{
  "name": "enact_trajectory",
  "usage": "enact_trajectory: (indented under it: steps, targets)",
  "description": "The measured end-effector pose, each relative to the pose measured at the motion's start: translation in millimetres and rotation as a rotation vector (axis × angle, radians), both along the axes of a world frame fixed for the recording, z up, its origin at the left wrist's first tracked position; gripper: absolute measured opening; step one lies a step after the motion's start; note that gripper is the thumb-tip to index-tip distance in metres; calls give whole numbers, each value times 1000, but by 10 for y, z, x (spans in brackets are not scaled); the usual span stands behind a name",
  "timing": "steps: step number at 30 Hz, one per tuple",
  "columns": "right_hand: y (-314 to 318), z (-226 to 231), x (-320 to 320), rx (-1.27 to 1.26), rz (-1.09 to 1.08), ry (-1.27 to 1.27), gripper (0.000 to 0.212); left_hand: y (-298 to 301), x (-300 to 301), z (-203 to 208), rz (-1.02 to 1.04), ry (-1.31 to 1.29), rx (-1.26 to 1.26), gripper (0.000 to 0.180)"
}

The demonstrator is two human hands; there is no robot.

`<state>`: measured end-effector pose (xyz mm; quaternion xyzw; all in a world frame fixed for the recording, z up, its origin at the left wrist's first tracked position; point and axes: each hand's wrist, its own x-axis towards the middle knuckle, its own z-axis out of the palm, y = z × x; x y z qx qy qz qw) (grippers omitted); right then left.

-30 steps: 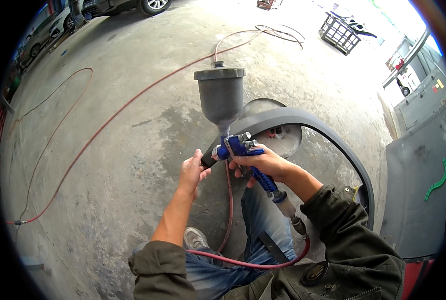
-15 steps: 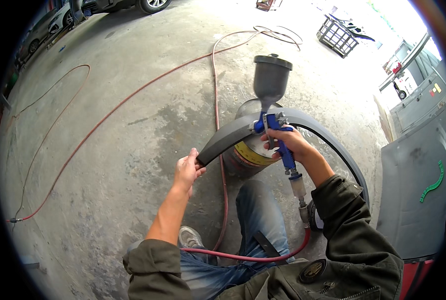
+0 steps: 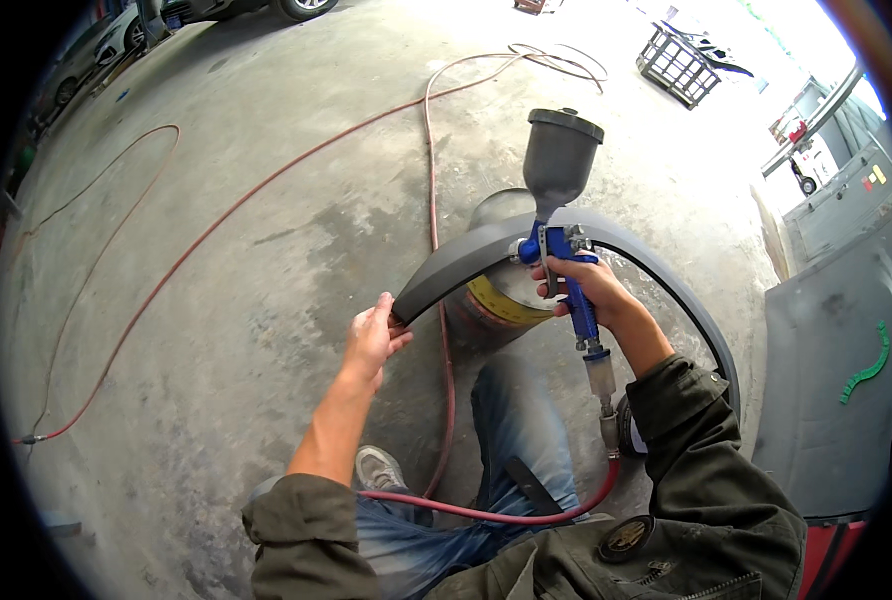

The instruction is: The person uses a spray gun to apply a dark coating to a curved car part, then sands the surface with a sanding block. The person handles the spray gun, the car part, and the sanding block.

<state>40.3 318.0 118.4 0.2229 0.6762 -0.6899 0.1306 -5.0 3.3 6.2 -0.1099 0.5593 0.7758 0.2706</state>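
Observation:
My left hand (image 3: 371, 343) pinches the near left end of a curved dark grey wheel-arch trim (image 3: 453, 262). The trim bows away from me and comes down on the right behind my right forearm. My right hand (image 3: 588, 287) is wrapped round the grip of a blue spray gun (image 3: 578, 305), fingers at its trigger. On top of the gun stands a lidded grey cup (image 3: 563, 160); its nozzle points left, close over the trim. Below the trim is a metal drum (image 3: 496, 300) with a yellow band, partly hidden. From the gun's handle a red air hose (image 3: 526, 519) loops across my legs.
More red hose (image 3: 266, 190) winds over the concrete floor (image 3: 296, 270). A black crate (image 3: 678, 66) stands far right, and a vehicle (image 3: 236, 8) is parked at the back. Grey panels (image 3: 826, 350) line the right side, one carrying a green wavy strip (image 3: 866, 365).
The spray gun and my right hand have shifted a little to the right along the trim. My left hand keeps its hold on the trim's end.

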Motion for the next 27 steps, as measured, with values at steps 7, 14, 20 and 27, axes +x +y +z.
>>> enact_trajectory:
  steps: [7, 14, 20, 27]
  targets:
    - [-509, -73, 118, -109, 191, -39, 29, 19, 0, 10, 16, 3, 6, 43]
    - [-807, -26, 214, -132, 361, -21, 29, 36, -8, 68, 21, -6, -6, 41]
    - [-955, -17, 275, -71, 396, 26, 31, 52, -33, 39, 14, -29, -41, 45]
    - [-1090, -12, 295, 62, 467, 120, 34, 66, -47, 54, 6, -35, -3, 46]
